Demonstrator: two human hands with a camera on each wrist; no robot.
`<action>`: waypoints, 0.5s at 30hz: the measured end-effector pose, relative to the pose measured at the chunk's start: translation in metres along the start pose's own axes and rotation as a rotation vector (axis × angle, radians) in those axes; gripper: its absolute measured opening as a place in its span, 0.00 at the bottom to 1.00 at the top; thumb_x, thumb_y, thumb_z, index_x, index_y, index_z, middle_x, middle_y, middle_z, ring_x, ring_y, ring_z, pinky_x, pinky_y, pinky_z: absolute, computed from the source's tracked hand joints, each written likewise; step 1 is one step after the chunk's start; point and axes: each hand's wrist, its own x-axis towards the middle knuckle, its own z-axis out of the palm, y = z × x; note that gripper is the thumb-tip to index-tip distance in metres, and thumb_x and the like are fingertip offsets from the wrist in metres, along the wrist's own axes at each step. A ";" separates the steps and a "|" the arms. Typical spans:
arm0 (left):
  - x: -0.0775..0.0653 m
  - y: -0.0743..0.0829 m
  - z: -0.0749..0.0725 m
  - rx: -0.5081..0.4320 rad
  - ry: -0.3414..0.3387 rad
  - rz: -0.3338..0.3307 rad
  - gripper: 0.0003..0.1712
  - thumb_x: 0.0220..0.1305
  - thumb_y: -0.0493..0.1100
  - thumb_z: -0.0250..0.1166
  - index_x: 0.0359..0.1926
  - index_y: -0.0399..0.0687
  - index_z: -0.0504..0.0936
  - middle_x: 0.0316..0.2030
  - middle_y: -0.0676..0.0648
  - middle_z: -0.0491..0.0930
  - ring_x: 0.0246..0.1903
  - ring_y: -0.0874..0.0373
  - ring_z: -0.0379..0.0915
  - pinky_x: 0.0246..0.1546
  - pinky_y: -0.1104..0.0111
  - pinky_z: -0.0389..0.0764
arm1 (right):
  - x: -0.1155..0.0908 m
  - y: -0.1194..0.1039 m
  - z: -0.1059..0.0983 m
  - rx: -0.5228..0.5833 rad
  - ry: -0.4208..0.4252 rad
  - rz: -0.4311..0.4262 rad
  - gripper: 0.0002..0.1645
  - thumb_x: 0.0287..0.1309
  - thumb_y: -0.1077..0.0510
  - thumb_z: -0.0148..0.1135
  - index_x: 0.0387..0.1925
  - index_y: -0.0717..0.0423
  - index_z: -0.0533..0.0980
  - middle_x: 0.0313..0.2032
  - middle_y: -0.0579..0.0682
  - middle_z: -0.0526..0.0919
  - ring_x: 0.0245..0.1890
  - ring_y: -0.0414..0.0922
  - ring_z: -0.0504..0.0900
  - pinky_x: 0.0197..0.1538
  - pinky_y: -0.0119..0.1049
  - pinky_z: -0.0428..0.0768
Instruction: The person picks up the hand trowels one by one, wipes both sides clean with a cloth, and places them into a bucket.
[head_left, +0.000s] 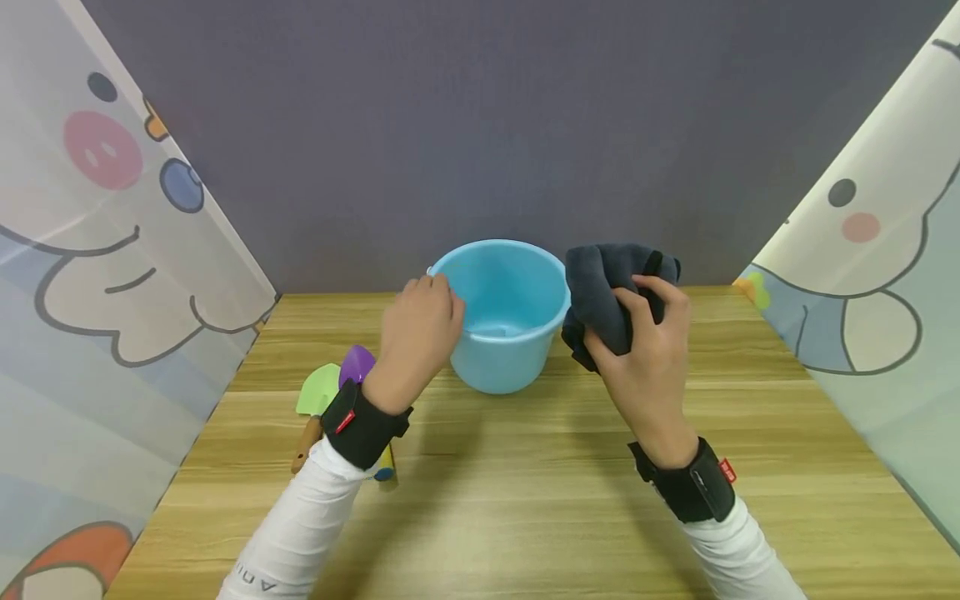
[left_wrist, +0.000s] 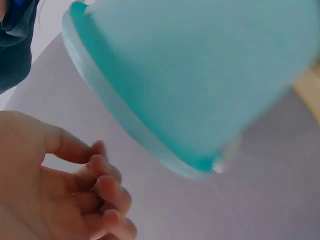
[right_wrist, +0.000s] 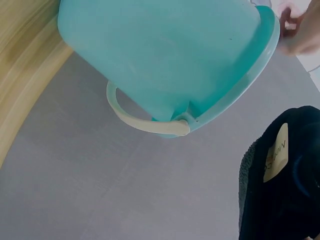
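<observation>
We have a dark blue-grey, plush-looking fabric bundle (head_left: 600,292) in our right hand (head_left: 652,367), thumb and fingers curled into its folds, held raised just right of the light-blue round plastic bucket (head_left: 501,367). We judge it light, soft and unbreakable, with a nap that should not slip; a loose hold could let folds sag, so we would gather it across the thick middle rather than pinch the pale lettered label (right_wrist: 276,155). The bucket stands upright on the wood-grain worktop (head_left: 495,517). It looks light and fairly stiff, its smooth wall perhaps slippery, so the rim or the white curved handle (right_wrist: 142,123) offers surer purchase. Our left hand (head_left: 422,329), fingers loosely bent and holding nothing, hovers near the rim's left side.
</observation>
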 end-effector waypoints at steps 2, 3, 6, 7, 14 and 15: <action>-0.015 -0.013 -0.001 -0.025 -0.024 -0.046 0.16 0.72 0.40 0.51 0.24 0.44 0.68 0.20 0.47 0.64 0.20 0.53 0.61 0.17 0.65 0.61 | 0.000 0.000 0.000 0.002 -0.003 -0.001 0.23 0.53 0.63 0.73 0.50 0.63 0.76 0.61 0.66 0.69 0.63 0.66 0.70 0.62 0.61 0.70; -0.023 -0.020 -0.001 -0.027 -0.041 -0.065 0.16 0.71 0.40 0.51 0.23 0.45 0.67 0.19 0.48 0.62 0.19 0.54 0.59 0.16 0.66 0.59 | 0.000 0.000 0.001 0.002 -0.004 -0.001 0.23 0.53 0.63 0.73 0.50 0.63 0.76 0.62 0.66 0.69 0.63 0.66 0.70 0.62 0.61 0.70; -0.046 -0.040 0.003 -0.017 -0.107 -0.112 0.19 0.70 0.39 0.51 0.19 0.46 0.64 0.17 0.51 0.56 0.17 0.57 0.52 0.16 0.67 0.54 | -0.001 0.001 0.001 0.001 -0.008 0.001 0.23 0.53 0.64 0.73 0.51 0.62 0.77 0.62 0.66 0.69 0.63 0.66 0.69 0.62 0.62 0.70; -0.053 -0.046 0.006 -0.007 -0.130 -0.125 0.20 0.70 0.39 0.52 0.18 0.47 0.63 0.16 0.51 0.55 0.17 0.58 0.50 0.16 0.68 0.53 | -0.001 0.001 0.002 0.000 -0.009 0.001 0.23 0.53 0.64 0.73 0.51 0.62 0.77 0.62 0.66 0.69 0.63 0.65 0.69 0.62 0.62 0.71; -0.093 -0.071 0.024 0.121 -0.250 -0.171 0.23 0.70 0.44 0.60 0.17 0.42 0.67 0.14 0.50 0.60 0.13 0.55 0.62 0.12 0.64 0.61 | -0.001 0.001 0.003 -0.001 -0.010 0.000 0.23 0.53 0.63 0.73 0.50 0.62 0.77 0.61 0.66 0.69 0.63 0.65 0.69 0.62 0.62 0.71; -0.097 -0.072 0.027 0.135 -0.264 -0.173 0.23 0.69 0.45 0.61 0.18 0.41 0.69 0.13 0.49 0.62 0.13 0.53 0.64 0.12 0.63 0.63 | -0.001 0.001 0.004 0.000 -0.010 0.000 0.23 0.53 0.63 0.73 0.50 0.62 0.77 0.61 0.66 0.69 0.63 0.65 0.69 0.62 0.61 0.71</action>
